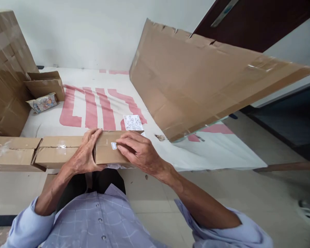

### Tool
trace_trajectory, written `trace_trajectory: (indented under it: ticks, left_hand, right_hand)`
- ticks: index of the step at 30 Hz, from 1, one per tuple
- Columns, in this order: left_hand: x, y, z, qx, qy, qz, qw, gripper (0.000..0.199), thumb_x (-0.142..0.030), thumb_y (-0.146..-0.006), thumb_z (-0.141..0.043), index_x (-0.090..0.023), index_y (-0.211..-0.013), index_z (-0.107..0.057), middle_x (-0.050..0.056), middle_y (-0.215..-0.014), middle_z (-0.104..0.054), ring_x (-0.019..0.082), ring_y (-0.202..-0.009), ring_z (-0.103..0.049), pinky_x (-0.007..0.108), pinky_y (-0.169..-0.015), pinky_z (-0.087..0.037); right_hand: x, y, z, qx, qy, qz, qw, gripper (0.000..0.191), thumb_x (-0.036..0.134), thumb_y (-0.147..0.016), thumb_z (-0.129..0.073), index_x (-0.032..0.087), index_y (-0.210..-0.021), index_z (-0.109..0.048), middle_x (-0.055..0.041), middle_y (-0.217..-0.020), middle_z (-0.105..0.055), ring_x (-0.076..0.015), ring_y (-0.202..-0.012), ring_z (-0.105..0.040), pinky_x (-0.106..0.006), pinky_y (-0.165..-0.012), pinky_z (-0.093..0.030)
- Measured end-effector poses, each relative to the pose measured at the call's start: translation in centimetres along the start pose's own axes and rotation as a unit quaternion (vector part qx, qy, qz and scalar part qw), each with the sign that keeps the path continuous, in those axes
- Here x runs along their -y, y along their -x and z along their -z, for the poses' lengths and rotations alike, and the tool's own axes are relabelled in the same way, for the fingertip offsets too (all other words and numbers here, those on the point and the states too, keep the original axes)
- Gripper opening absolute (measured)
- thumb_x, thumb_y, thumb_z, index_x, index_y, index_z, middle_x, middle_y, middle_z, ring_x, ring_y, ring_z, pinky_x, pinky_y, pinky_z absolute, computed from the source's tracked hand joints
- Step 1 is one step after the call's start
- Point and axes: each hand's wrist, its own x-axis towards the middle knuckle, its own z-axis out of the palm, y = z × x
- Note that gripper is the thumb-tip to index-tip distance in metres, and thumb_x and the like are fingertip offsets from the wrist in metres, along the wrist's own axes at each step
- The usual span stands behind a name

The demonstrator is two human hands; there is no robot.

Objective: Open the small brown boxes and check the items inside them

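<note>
A small cardboard box (103, 155) lies in front of me at the table's near edge. My left hand (86, 153) grips its left end, thumb at the near side and fingers over the top. On the box's top face is a small white label with a blue border (114, 145). My right hand (142, 151) is over the right part of the box, thumb and fingertips drawn together at the label's right edge. Whether the label is fully stuck down I cannot tell. Behind the box lies a square sheet of printed stickers (133, 122).
Two more closed cardboard boxes (57, 148) (11, 153) stand in a row to the left. A large cardboard panel (196, 79) leans at the right. At the back left are a big carton (7, 75), a small open box (48, 86) and a printed packet (43, 103).
</note>
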Motion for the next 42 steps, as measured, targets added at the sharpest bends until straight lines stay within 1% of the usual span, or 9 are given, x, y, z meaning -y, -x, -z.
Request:
trace_trajectory:
  ticks: [3, 8, 12, 15, 20, 26, 32, 37, 42]
  left_hand:
    - [-0.2, 0.2, -0.2, -0.002, -0.005, 0.001, 1.0, 0.131, -0.03, -0.066, -0.095, -0.027, -0.172, -0.018, 0.022, -0.165, -0.032, 0.048, -0.16, -0.033, 0.071, -0.129, -0.038]
    - [-0.1, 0.4, -0.3, -0.004, -0.003, -0.006, 1.0, 0.135, -0.03, -0.064, -0.097, -0.029, -0.172, -0.016, 0.021, -0.163, -0.033, 0.048, -0.157, -0.036, 0.071, -0.128, -0.038]
    - [-0.1, 0.4, -0.3, -0.004, 0.004, -0.004, 1.0, 0.132, -0.031, -0.066, -0.095, -0.029, -0.171, -0.017, 0.021, -0.163, -0.034, 0.048, -0.157, -0.035, 0.071, -0.128, -0.038]
    - [-0.3, 0.4, -0.2, -0.003, 0.006, -0.001, 1.0, 0.131, -0.031, -0.065, -0.095, -0.03, -0.171, -0.018, 0.02, -0.163, -0.035, 0.048, -0.158, -0.035, 0.071, -0.128, -0.038]
    - [-0.4, 0.3, -0.2, -0.005, 0.003, -0.004, 1.0, 0.13, -0.029, -0.066, -0.094, -0.032, -0.171, -0.018, 0.019, -0.162, -0.037, 0.048, -0.157, -0.037, 0.071, -0.128, -0.039]
    - [-0.5, 0.3, -0.2, -0.001, 0.0, -0.007, 1.0, 0.128, -0.029, -0.066, -0.093, -0.03, -0.17, -0.019, 0.02, -0.162, -0.035, 0.047, -0.156, -0.037, 0.07, -0.127, -0.04]
    - [-0.7, 0.3, -0.1, 0.004, -0.003, 0.002, 1.0, 0.129, -0.027, -0.064, -0.094, -0.031, -0.169, -0.02, 0.019, -0.162, -0.036, 0.047, -0.156, -0.038, 0.069, -0.127, -0.04]
    - [-0.5, 0.3, -0.2, 0.003, 0.0, -0.002, 1.0, 0.13, -0.029, -0.065, -0.095, -0.031, -0.17, -0.019, 0.02, -0.162, -0.035, 0.047, -0.156, -0.037, 0.069, -0.127, -0.04]
    - [-0.5, 0.4, -0.3, 0.001, -0.001, -0.003, 1.0, 0.131, -0.028, -0.064, -0.095, -0.031, -0.17, -0.018, 0.02, -0.163, -0.034, 0.047, -0.156, -0.037, 0.069, -0.127, -0.04]
  right_hand:
    - [0.0, -0.3, -0.4, 0.013, 0.019, 0.008, 1.0, 0.02, 0.016, -0.104, -0.059, 0.022, -0.106, -0.079, -0.0091, -0.097, -0.077, -0.0235, -0.091, -0.073, -0.043, -0.083, -0.065]
    - [0.1, -0.4, -0.8, 0.032, 0.058, 0.016, 0.998, 0.024, 0.018, -0.106, -0.057, 0.022, -0.1, -0.079, -0.0089, -0.095, -0.076, -0.0234, -0.089, -0.072, -0.042, -0.081, -0.064]
    - [0.1, -0.5, -0.8, 0.04, 0.054, 0.015, 0.998, 0.024, 0.018, -0.106, -0.056, 0.021, -0.097, -0.078, -0.009, -0.094, -0.076, -0.0233, -0.088, -0.072, -0.042, -0.081, -0.064]
    - [0.1, -0.6, -0.7, 0.054, 0.036, -0.002, 0.998, 0.023, 0.017, -0.105, -0.057, 0.022, -0.095, -0.077, -0.0086, -0.093, -0.076, -0.0237, -0.089, -0.072, -0.042, -0.082, -0.063]
    - [0.1, -1.0, -0.2, 0.086, 0.015, -0.028, 0.996, 0.018, 0.014, -0.103, -0.058, 0.023, -0.091, -0.07, -0.0069, -0.091, -0.075, -0.0225, -0.086, -0.07, -0.039, -0.081, -0.059]
    - [-0.1, -1.3, -0.4, 0.115, 0.046, -0.045, 0.991, 0.016, 0.013, -0.101, -0.056, 0.023, -0.088, -0.06, -0.0051, -0.087, -0.07, -0.0205, -0.081, -0.065, -0.034, -0.076, -0.052]
    - [-0.2, -1.0, -1.0, 0.118, 0.068, -0.036, 0.99, 0.016, 0.014, -0.102, -0.052, 0.024, -0.09, -0.056, -0.0053, -0.088, -0.067, -0.0211, -0.082, -0.062, -0.033, -0.072, -0.047]
    - [0.0, -0.8, -0.7, 0.099, 0.043, -0.02, 0.994, 0.018, 0.013, -0.105, -0.049, 0.024, -0.092, -0.055, -0.0054, -0.089, -0.067, -0.0213, -0.083, -0.064, -0.035, -0.076, -0.052]
    - [0.1, -0.7, -0.2, 0.093, 0.052, -0.029, 0.994, 0.012, 0.016, -0.103, -0.058, 0.024, -0.096, -0.061, -0.0061, -0.093, -0.072, -0.0224, -0.087, -0.068, -0.035, -0.078, -0.053]
